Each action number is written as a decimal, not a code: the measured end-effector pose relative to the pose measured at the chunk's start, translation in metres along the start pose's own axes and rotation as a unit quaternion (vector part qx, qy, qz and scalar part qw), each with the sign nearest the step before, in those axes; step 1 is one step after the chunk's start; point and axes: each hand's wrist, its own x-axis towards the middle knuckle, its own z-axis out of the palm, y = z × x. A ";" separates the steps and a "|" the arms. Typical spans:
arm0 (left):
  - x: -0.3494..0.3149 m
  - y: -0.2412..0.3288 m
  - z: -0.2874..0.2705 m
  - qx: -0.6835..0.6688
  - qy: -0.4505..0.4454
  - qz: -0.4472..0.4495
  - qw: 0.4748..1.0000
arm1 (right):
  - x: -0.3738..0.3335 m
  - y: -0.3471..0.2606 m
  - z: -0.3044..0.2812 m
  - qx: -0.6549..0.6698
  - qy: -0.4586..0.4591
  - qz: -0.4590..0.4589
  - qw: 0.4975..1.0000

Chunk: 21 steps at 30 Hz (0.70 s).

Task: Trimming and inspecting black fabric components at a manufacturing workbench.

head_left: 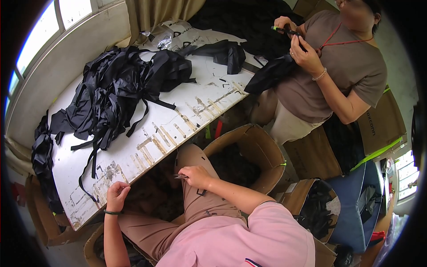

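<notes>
Snips (180, 176) sit gripped in the right hand (197, 177), scraps (201, 192) near its fingers on the trousers (191, 205) suggesting some trimming done, while the left hand (116, 196) curls, contents impossible to tell, and beyond its fingers the black pile (120, 89) looks left to do.

I see black cloth (118, 89) with a slight sheen, a smooth white tabletop (195, 90) with rough worn patches, matt cardboard box (272, 151), and small metal tool (179, 176).
</notes>
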 end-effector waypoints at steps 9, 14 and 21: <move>0.001 -0.003 0.002 -0.016 0.002 0.008 1.000 | -0.001 0.002 0.003 -0.002 0.008 -0.007 1.000; 0.001 -0.002 -0.007 -0.011 0.013 -0.002 1.000 | 0.001 -0.006 0.006 0.000 -0.003 -0.016 1.000; 0.108 0.054 -0.014 0.113 0.162 0.171 0.965 | -0.001 0.001 0.001 -0.027 0.026 -0.014 0.999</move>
